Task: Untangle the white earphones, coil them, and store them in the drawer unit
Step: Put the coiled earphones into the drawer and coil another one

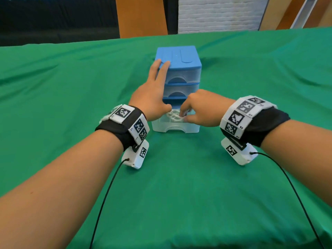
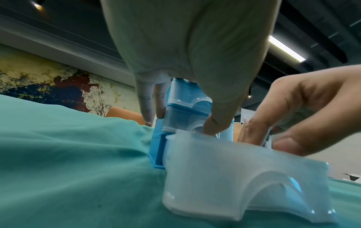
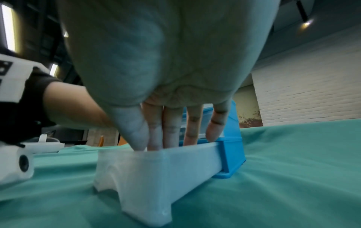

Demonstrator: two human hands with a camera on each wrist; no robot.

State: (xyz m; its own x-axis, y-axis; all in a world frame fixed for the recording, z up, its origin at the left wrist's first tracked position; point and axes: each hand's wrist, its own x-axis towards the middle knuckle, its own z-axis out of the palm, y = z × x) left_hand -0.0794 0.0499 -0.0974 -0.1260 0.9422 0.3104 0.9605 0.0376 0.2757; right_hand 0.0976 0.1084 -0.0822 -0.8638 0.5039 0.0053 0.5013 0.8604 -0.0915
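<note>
A: Head view, entry one. Blue drawer unit (image 1: 178, 69) stands upright on the green cloth (image 1: 179, 186), three drawers. Bottom drawer (image 1: 175, 125) is pulled out toward the person; the two above are pushed in.

B: Earphones?

A: White earphones (image 1: 175, 115) lie as a loose bundle of cable inside the pulled-out drawer, between the two hands. Cannot tell how neat the coil is; the fingers cover part of it.

B: Left hand?

A: Left hand (image 1: 154, 94) is spread against the unit's left side. Straight fingers (image 1: 162, 66) reach the lid's front left corner, and the thumb points down at the drawer's rim. It grasps nothing. Left wrist view agrees: left hand (image 2: 187, 61) with two fingers flat on the unit's side wall and the thumb tip at the drawer's rim.

B: Right hand?

A: Right hand (image 1: 203, 108) is over the drawer (image 2: 224, 177), fingers bent down into it on the cable. Right wrist view shows the right hand (image 3: 166, 61) with all fingertips dipping behind the drawer's (image 3: 156, 166) translucent wall. In the left wrist view the right hand's (image 2: 304, 111) thumb and forefinger sit close together above the rim; a pinch on the earphones, though the cable is barely visible there.

B: Rest?

A: Marker-tagged wristbands on both wrists, a black lead trailing from each.
</note>
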